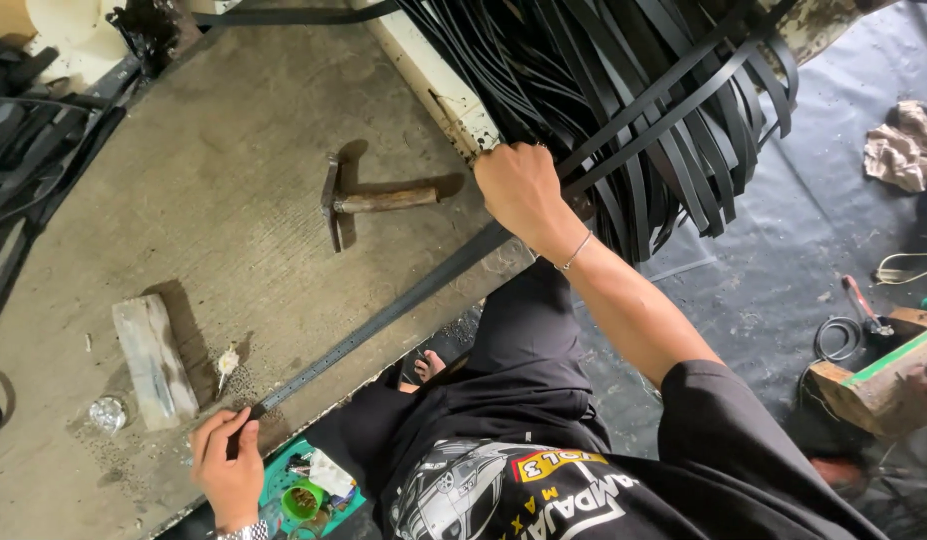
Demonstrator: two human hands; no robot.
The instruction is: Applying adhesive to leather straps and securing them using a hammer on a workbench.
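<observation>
A long black strap (403, 305) with a row of small holes lies diagonally across the grey worktable (213, 180). My left hand (228, 462) pinches its near end at the table's front edge. My right hand (518, 185) is closed on a black strap at the table's right edge, where it runs up into a thick bundle of black straps (663, 110) hanging there. A thin bracelet circles my right wrist and a metal watch my left.
A hammer (368, 200) with a wooden handle lies mid-table. A small wooden block (153, 360) and a small clear round object (107, 412) sit near the front left. More black straps (23, 150) pile at the far left. Below the table are a green tray (303, 495), dark floor sheeting, a rag (903, 145) and wooden pieces (873, 375).
</observation>
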